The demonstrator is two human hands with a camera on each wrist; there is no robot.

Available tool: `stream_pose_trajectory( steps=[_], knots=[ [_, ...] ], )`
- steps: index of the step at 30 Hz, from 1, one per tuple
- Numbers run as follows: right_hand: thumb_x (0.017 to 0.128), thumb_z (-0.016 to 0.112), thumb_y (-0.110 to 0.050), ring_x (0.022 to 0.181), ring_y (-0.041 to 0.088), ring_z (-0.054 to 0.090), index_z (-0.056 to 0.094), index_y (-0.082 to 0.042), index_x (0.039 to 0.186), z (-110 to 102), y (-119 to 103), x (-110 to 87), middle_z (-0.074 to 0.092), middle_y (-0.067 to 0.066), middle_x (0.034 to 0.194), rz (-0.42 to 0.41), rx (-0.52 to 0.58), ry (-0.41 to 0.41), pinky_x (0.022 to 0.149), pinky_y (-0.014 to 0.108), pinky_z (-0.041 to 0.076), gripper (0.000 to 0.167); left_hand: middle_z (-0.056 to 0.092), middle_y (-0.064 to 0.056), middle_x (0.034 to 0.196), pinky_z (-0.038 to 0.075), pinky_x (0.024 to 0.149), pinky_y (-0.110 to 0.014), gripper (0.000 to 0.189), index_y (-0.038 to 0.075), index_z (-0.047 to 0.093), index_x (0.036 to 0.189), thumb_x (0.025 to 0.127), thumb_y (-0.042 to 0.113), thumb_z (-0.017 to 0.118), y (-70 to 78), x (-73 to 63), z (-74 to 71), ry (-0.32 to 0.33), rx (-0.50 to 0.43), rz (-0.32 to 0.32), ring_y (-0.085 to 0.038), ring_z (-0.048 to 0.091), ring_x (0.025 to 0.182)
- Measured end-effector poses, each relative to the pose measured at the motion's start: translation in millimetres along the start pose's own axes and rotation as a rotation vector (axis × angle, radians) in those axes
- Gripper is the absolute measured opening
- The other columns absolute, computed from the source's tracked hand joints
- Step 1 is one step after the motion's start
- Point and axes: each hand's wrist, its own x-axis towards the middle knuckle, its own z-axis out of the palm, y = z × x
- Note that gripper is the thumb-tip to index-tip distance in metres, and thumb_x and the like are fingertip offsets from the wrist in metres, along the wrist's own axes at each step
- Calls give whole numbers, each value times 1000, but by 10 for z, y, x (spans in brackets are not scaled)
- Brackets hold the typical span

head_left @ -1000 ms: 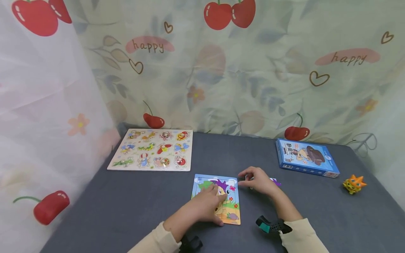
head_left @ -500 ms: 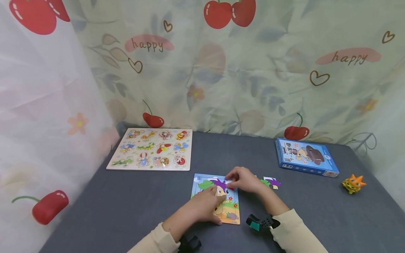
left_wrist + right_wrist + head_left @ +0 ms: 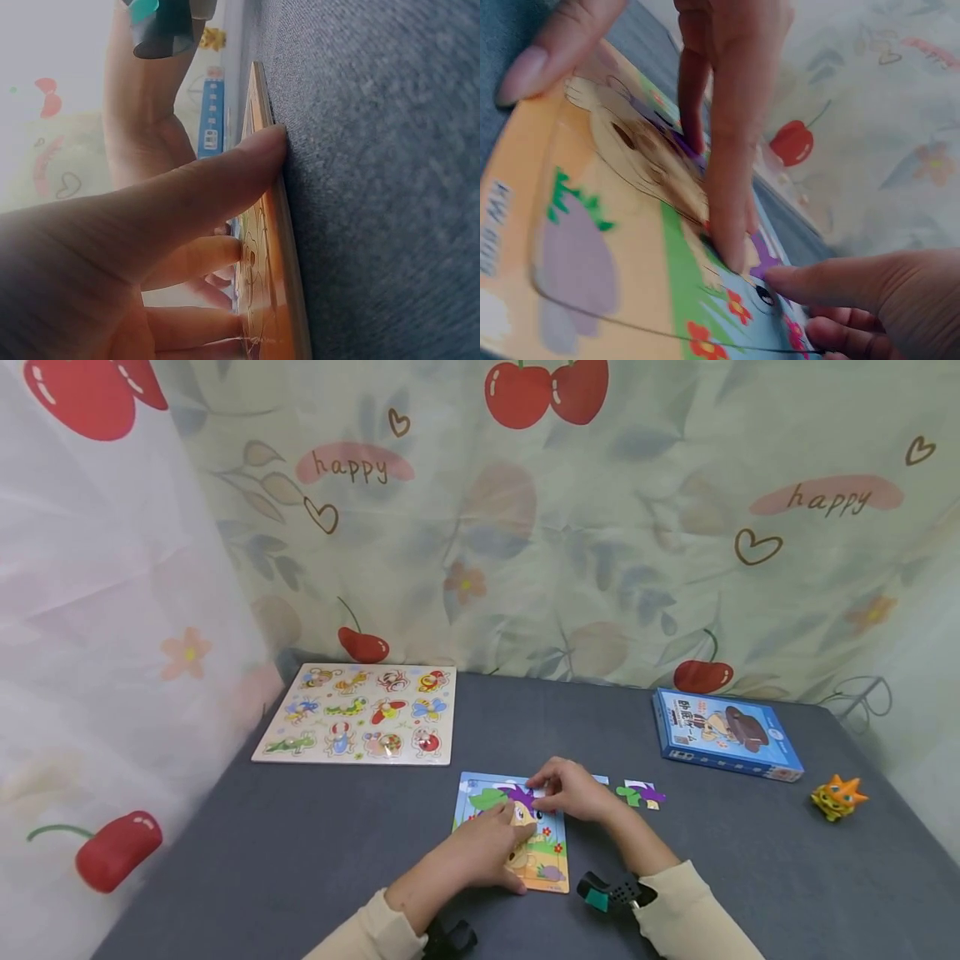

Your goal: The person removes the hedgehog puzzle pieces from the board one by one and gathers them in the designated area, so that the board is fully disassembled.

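Observation:
A jigsaw puzzle board [image 3: 551, 852] with a cartoon hedgehog lies on the table, its pieces bearing a purple spiky crest, a face and red flowers. My left hand [image 3: 487, 843] spreads over its left and middle part. Its fingers touch the picture while the thumb [image 3: 247, 161] rests at the front edge of the board. At the upper right of the board, my right hand [image 3: 570, 789] has its fingertips bunched on a puzzle piece [image 3: 765, 294] with a black eye, thumb beside the purple crest. The other fingers curl at the board's edge, partly hidden.
Loose puzzle pieces [image 3: 641, 793] lie right of the board, one partly behind the right hand. A wooden insect puzzle [image 3: 360, 714] stands back left. At the right are a blue game box [image 3: 727, 732] and a small orange-yellow figurine [image 3: 838, 797]. A printed curtain [image 3: 525, 527] hangs behind.
My right hand has moved left from the table beside the board onto the board's upper right, uncovering loose pieces. The left hand has stayed on the board.

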Motion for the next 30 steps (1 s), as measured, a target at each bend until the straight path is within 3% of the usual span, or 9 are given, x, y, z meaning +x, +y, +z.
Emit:
stream_pose_trajectory(
  steps=[7, 11, 15, 20, 30],
  knots=[
    [79, 71, -8, 83, 17, 50, 70, -6, 96, 46, -9, 4, 57, 8, 94, 34, -69, 79, 72, 28, 43, 17, 41, -14, 145, 41, 104, -38, 74, 25, 51, 134, 70, 51, 76, 4, 11, 16, -3, -7, -3, -26, 35, 137],
    [81, 70, -7, 89, 20, 52, 70, -9, 95, 30, 6, -10, 61, 6, 95, 87, -25, 94, 80, 34, 45, 15, 40, -14, 145, 42, 103, -38, 74, 25, 51, 134, 70, 51, 76, 23, 13, 16, -3, -6, -1, -27, 35, 137],
    [82, 68, -5, 81, 16, 53, 68, -5, 103, -8, 47, -36, 63, 6, 92, 145, 65, 100, 73, 28, 47, 21, 40, -13, 146, 41, 103, -37, 74, 26, 50, 135, 70, 52, 75, 24, 14, 9, -9, -10, -12, -26, 34, 137],
    [81, 71, -9, 74, 13, 52, 68, 0, 99, -25, 115, -78, 63, 6, 84, 193, 143, 158, 65, 20, 45, 20, 40, -14, 146, 41, 104, -39, 75, 25, 50, 135, 70, 51, 76, 7, 10, 3, -11, -22, -14, -26, 34, 137],
    [87, 65, -12, 62, 13, 53, 62, 1, 106, -18, 140, -156, 59, 3, 75, 241, 316, 132, 56, 23, 50, 24, 39, -14, 146, 39, 105, -39, 75, 26, 50, 135, 70, 51, 76, -2, 5, 11, -10, -29, -21, -26, 34, 138]
  ],
)
